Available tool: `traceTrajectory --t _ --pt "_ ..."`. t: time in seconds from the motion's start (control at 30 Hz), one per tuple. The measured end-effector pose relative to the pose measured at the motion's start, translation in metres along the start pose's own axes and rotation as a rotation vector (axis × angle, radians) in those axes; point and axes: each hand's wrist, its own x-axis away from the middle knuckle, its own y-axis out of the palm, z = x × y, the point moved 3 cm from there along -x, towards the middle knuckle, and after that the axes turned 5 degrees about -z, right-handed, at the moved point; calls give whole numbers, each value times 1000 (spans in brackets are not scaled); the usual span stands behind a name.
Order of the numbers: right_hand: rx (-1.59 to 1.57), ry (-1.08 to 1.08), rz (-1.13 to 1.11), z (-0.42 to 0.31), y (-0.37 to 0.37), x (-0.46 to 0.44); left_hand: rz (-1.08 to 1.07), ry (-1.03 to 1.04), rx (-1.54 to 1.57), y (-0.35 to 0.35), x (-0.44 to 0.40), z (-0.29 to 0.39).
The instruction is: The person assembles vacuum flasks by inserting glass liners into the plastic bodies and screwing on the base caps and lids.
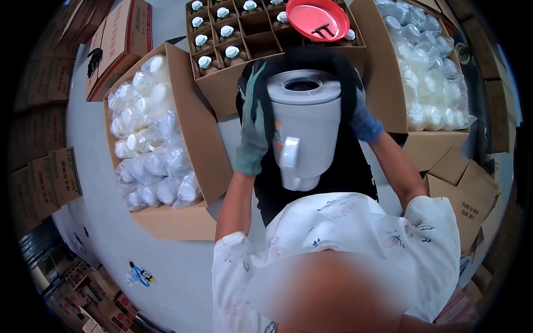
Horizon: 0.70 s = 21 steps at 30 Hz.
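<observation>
Between my two gloved hands is a grey plastic jug (308, 139) with a side handle and a flat lid that has a round dark opening in it. My left hand (254, 125), in a green and black glove, presses along its left side. On the other side, my right hand (360, 108), in a blue and black glove, grips the jug near the lid; some of its fingers are hidden in the dark. The jug is over my dark-clothed lap. Just beyond it stands a divided carton (222, 80) with several white-capped bottles (232, 53) in its cells.
A red basin (297, 16) with small black parts (322, 30) rests on the divided carton. Open cartons of bagged clear and whitish plastic pieces flank me, left (194, 127) and right (383, 72). A closed carton (119, 47) is at far left; a folded-open carton (463, 194) lies at right.
</observation>
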Motion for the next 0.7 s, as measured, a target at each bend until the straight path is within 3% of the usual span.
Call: traceTrajectory --t 0.03,0.07,0.13,0.2,0.27,0.3,0.37,0.4,0.5,0.63,0.7 --pt "101 -35 -41 9 -6 -11 1 -247 210 -6 -8 11" --pt "198 -65 -85 16 -10 -17 -124 15 223 -19 -13 6" --pt "279 -135 -62 16 -21 -23 18 -158 449 -38 -14 -4" --pt "242 -164 58 6 -45 -18 205 -100 373 -61 -18 -20" --pt "-170 -151 350 -6 -88 -14 449 -49 422 -74 -17 -48" --pt "-125 -140 228 -5 -64 -13 550 -113 240 -54 -22 -58" --pt "-26 -119 1 15 8 2 297 -55 338 -30 -31 -28" --pt "163 -147 136 45 10 5 162 -25 388 -23 -43 12" --pt "-2 -81 -18 -12 11 -8 -122 -14 491 -13 -45 57" --pt "119 -142 -7 -49 12 -12 45 -77 426 -16 -22 20" --pt "306 -143 25 -1 -29 -5 182 -110 412 -30 -16 8"
